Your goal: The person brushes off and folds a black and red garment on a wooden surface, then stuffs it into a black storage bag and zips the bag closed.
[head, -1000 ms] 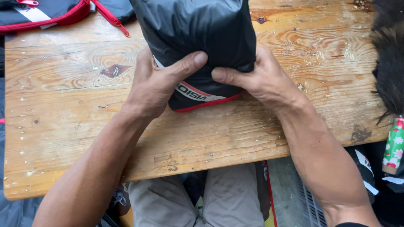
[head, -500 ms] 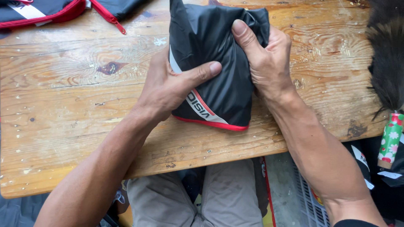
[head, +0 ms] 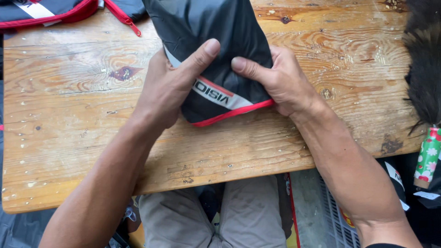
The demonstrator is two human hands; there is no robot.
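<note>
A dark grey fabric bundle [head: 216,32] with red piping and a white stripe along its near edge lies on a worn wooden table [head: 78,133]. My left hand [head: 170,87] grips the bundle's left side, thumb pressed across the top. My right hand [head: 275,80] clasps its right side, thumb pointing left toward the other thumb. Both thumbs nearly meet on the cloth. The bundle's far end runs out of view at the top.
A black and red zipped bag [head: 50,10] lies at the far left corner. Dark fur [head: 425,59] hangs over the right edge, with a green floral-patterned cylinder [head: 428,156] below it. My knees in grey trousers [head: 216,216] show under the table's near edge.
My right hand came down from the top of the bundle to its right side. The bundle was pressed flatter and shifted slightly; my left thumb still lies across it.
</note>
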